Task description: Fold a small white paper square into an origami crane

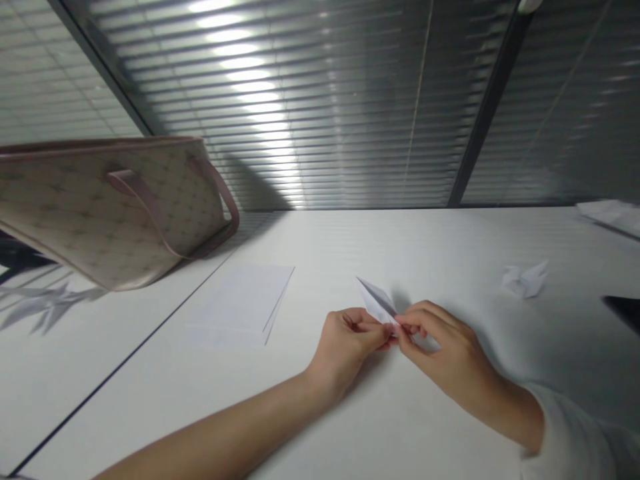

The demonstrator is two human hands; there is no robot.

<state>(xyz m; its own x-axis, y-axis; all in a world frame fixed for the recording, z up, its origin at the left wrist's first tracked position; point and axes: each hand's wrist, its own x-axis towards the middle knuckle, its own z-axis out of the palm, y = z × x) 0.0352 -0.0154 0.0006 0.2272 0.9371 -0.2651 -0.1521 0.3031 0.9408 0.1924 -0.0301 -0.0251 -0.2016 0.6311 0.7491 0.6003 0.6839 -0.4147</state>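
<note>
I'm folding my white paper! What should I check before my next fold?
1. Your left hand and right hand both pinch the folded white paper: ok.
2. The pointed paper tip sticks out, not bent: ok.
3. The paper edges line up: cannot tell, your hands hide them.
4. The beige patterned tote bag is away from your hands: ok.
5. The flat white paper sheets are away from your hands: ok.
6. The small folded white paper figure is away from your right hand: ok.
</note>
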